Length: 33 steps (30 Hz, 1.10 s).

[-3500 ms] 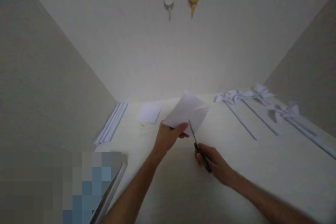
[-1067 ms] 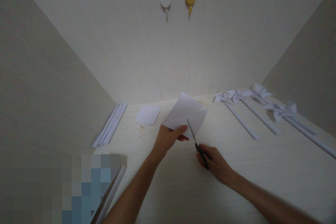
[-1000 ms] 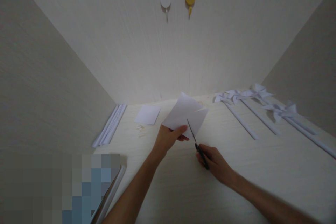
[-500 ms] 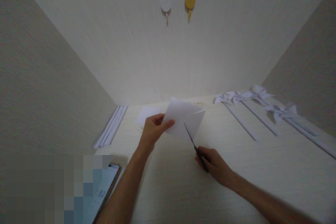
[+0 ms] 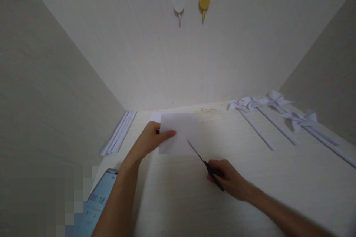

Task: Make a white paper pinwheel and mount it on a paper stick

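My left hand (image 5: 150, 139) pinches a square white sheet of paper (image 5: 180, 122) at its left side, thumb on top. The sheet faces me squarely above the table. In my right hand (image 5: 230, 179) is a pair of scissors (image 5: 210, 172) with dark handles. Their narrow blades point up and left over the sheet's lower right corner; I cannot tell whether they cut into it. Part of another white sheet (image 5: 155, 117) shows behind my left hand.
White paper pinwheels (image 5: 299, 118) on sticks lie at the right. Several rolled paper sticks (image 5: 118, 133) lie along the left wall. A phone (image 5: 96, 192) showing a timer is beside my left forearm. White (image 5: 178, 4) and yellow (image 5: 204, 0) hooks hang on the back wall.
My left hand has moved left and turned the sheet from a slanted position to square. The scissors have shifted slightly down and left. More of the phone's screen shows.
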### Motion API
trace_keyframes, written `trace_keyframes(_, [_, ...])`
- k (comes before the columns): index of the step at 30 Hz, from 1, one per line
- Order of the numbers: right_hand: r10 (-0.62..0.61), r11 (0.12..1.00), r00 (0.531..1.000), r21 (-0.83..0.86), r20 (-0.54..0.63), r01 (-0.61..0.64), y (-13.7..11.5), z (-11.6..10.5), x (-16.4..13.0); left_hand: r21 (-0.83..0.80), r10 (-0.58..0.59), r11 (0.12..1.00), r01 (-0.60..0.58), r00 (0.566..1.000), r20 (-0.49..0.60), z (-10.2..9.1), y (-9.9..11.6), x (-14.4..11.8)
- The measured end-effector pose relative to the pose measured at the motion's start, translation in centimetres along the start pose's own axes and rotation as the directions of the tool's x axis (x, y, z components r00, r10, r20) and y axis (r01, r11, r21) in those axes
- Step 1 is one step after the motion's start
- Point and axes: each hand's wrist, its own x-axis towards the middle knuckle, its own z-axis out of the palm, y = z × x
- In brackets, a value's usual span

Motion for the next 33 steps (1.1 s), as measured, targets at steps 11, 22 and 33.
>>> trace_keyframes(11, [-0.031,0.99,0.998,0.137,-0.059,0.039,0.0,-0.3,0.1,-0.33,-0.054,0.943,-0.039,0.961,-0.27,2.8,0.3,0.4])
trace_keyframes(22, [-0.062,0.993,0.996,0.101,-0.057,0.068,0.4,-0.3,0.0,-0.427,-0.068,0.904,-0.023,0.978,-0.195,5.6,0.4,0.1])
trace_keyframes(33, [-0.07,0.989,0.996,0.125,-0.06,0.077,0.2,-0.2,0.1,-0.439,-0.09,0.898,0.004,0.981,-0.175,6.5,0.2,0.1])
